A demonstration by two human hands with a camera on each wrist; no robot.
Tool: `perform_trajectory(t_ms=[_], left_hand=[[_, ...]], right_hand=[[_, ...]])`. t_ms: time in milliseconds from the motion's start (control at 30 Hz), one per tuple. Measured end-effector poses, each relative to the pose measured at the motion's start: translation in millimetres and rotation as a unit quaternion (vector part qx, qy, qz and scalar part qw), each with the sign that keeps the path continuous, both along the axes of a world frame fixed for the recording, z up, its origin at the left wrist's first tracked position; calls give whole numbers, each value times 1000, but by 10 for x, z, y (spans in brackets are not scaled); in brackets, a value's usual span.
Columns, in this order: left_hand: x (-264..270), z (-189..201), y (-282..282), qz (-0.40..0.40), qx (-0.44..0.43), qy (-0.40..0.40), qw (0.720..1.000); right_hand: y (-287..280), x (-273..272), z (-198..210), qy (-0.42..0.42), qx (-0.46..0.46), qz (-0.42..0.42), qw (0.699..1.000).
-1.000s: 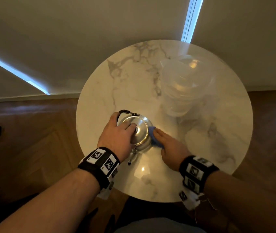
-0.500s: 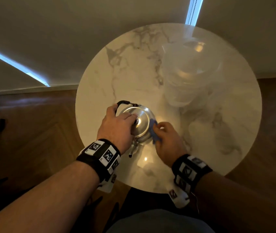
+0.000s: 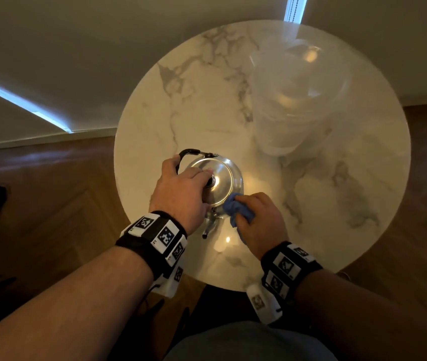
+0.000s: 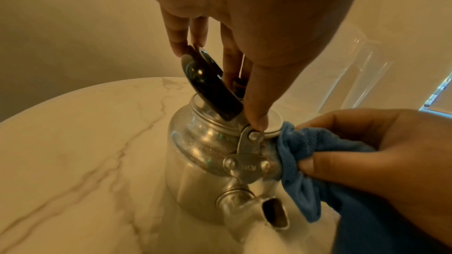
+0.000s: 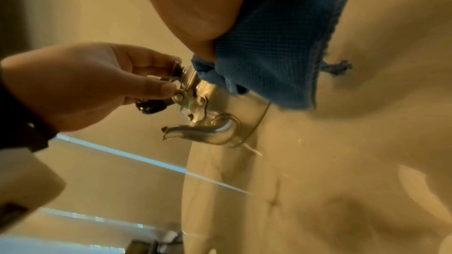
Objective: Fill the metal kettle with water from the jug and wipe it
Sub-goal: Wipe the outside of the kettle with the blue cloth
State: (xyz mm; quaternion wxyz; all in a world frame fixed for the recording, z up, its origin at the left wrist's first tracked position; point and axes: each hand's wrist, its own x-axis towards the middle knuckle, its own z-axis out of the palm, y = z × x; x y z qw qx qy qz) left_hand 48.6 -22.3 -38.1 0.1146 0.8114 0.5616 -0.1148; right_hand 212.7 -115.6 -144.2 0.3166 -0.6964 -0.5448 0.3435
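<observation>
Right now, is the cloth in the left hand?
No, the right hand grips the blue cloth against the kettle; the left hand holds the lid knob.

Metal kettle (image 3: 229, 183): polished silver, upright on the marble table (image 3: 181, 105), near its front edge, left of centre. Lid on; black handle (image 4: 208, 82) folded over toward the far-left edge. Spout (image 4: 259, 211) points at the front edge.

Jug (image 3: 295, 100): clear plastic, upright, at the table's back-right, well apart from kettle. Water level can't be told.

Blue cloth (image 4: 300, 159): bunched, pressed vs. kettle's right shoulder, just beside the handle bracket (image 4: 247, 159).
</observation>
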Motion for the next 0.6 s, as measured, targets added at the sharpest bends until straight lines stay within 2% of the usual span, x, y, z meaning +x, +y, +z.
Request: perform_trajectory(t_ms=[67,133,233,267,367,500,600], left_hand=[[7,9,6,-1,2,-1,1000],[13,12,8,-5,2,3,1000],[7,9,10,-12,1,10,1000],[3,7,12,-11,1,9,1000],[6,-6,8,-7,0,7,1000],[15,-9,-4,6,-1,3,1000],[28,-13,-3,6,-1,-2,1000]], right_hand=[[-9,-15,-26,-15,-9,36,999],[-55,-71,-12,7,-3,22,1000],[-49,-139,81,167,-5,-67,984],[-15,-132,80,179,-9,-99,979],[254,61,-79,93,-66,-151,982],[572,244,-101,59,-118,-95,987],[326,137,-82,72,-135,-84,985]])
